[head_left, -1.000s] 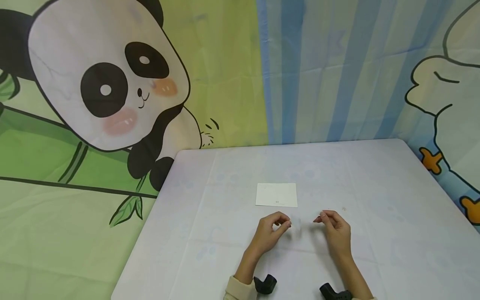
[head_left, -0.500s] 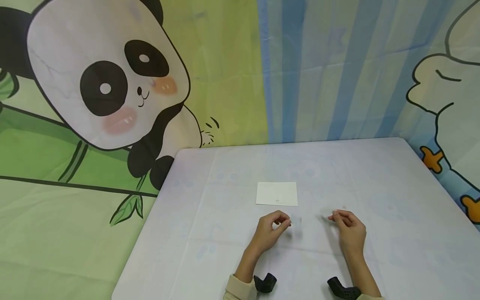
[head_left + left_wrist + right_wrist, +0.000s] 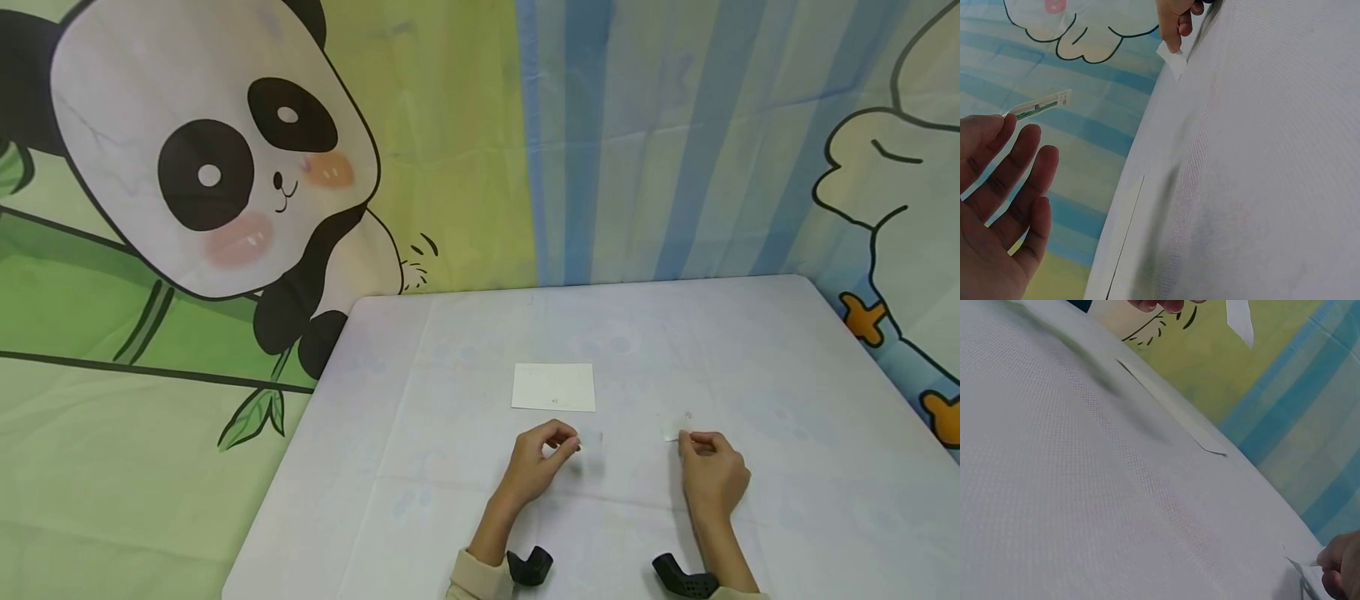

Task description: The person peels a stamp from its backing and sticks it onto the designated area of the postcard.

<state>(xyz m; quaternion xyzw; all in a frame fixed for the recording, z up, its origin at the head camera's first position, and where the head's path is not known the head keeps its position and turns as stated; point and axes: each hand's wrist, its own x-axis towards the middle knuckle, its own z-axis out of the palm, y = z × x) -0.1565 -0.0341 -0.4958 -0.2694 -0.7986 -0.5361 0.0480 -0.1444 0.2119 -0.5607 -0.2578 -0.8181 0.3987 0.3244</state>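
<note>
Between thumb and index finger my left hand (image 3: 534, 462) pinches a thin, see-through sheet (image 3: 1041, 106) with a green strip and tiny print on it. Its other fingers are loosely bent in the left wrist view. My right hand (image 3: 712, 479), off to the right and low over the table, pinches a small white piece of paper or film (image 3: 1174, 60); its pale corner pokes out past the fingertips in the right wrist view. Just beyond the left hand, a white rectangular card (image 3: 552, 386) with a small mark near its front edge lies flat.
A white cloth covers the table (image 3: 450, 358). Behind it hangs a curtain (image 3: 457, 125) printed with a panda and blue stripes. Black wrist devices (image 3: 531, 567) sit at both wrists.
My right hand has moved right, away from the left, then turned and lowered toward the table with the white piece. My left hand has stayed nearly still with the see-through sheet.
</note>
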